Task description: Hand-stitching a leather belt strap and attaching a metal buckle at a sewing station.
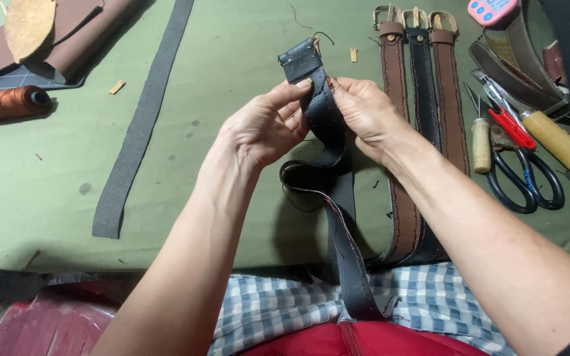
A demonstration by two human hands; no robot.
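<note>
Head view — I see both hands, left (265, 128) and right (364, 115), pinching the black strap (328, 125) between them; it runs lengthwise toward my lap.

pink digital timer (491, 11) | top edge, right of the buckles | rounded body, pale screen, dark buttons

Both bare forearms reach up from below, converging at centre. Left hand (265, 128) is raised, palm turned inward, fingers curled, thumb pinching on top. Right hand (363, 113) faces it close alongside, fingers bent inward, wrist cocked.
</note>
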